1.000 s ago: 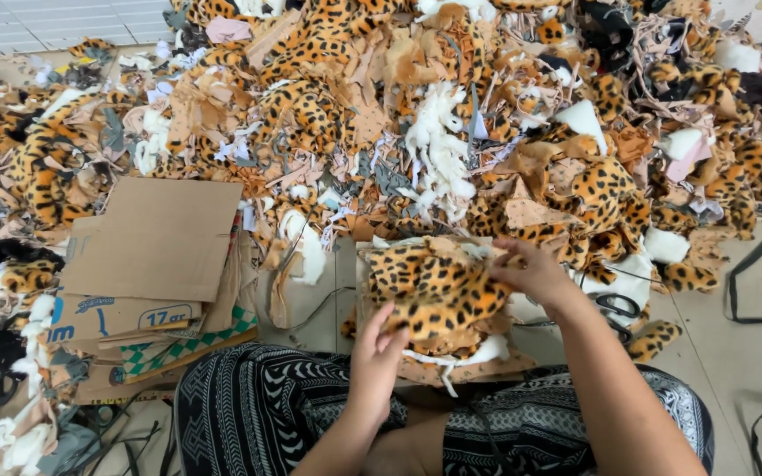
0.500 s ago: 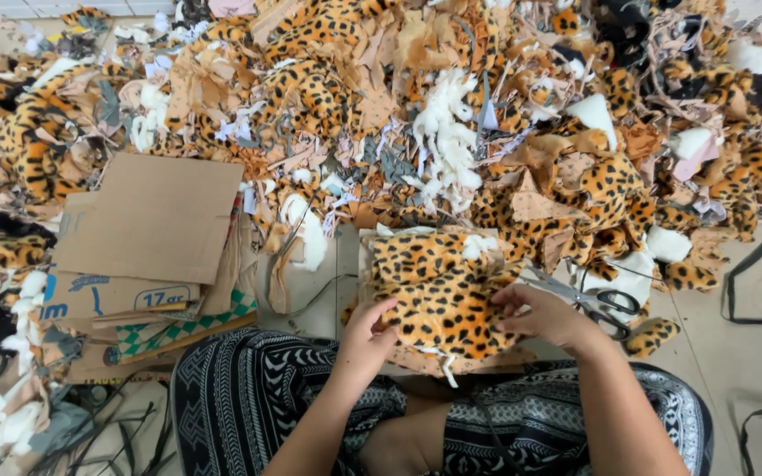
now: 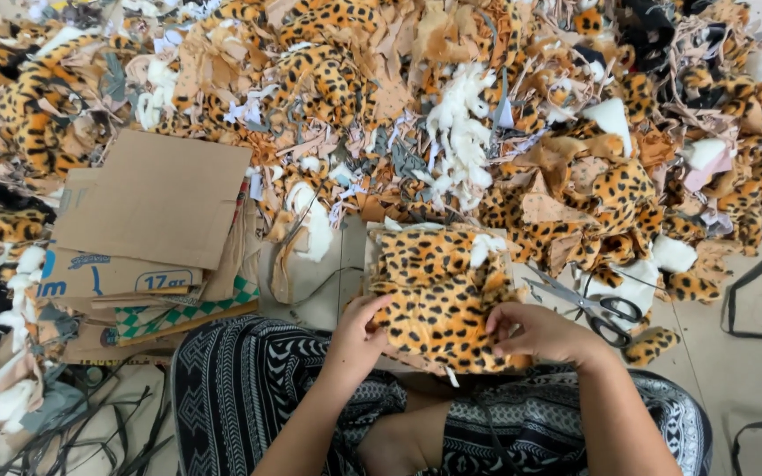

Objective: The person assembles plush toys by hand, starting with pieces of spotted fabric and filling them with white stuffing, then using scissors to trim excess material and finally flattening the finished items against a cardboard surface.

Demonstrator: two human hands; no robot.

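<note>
A stack of leopard-print plush fabric pieces [image 3: 434,291] lies on the floor just past my knees. My left hand [image 3: 359,330] pinches its near left edge. My right hand [image 3: 535,330] grips the near right edge of the same stack. Both hands rest above my lap, which is covered by black-and-white patterned trousers [image 3: 249,388]. A pair of black-handled scissors [image 3: 588,304] lies on the floor right of the stack, close to my right hand.
A large heap of leopard-print, tan and white fabric scraps [image 3: 416,106] fills the far floor. Flattened cardboard sheets [image 3: 147,220] are stacked at the left. Dark strips [image 3: 90,423] lie at the lower left, and black straps [image 3: 751,291] at the right.
My right hand has come down from the stack's far right corner to its near right edge. My left hand has moved forward onto the near left edge. The view has shifted slightly.
</note>
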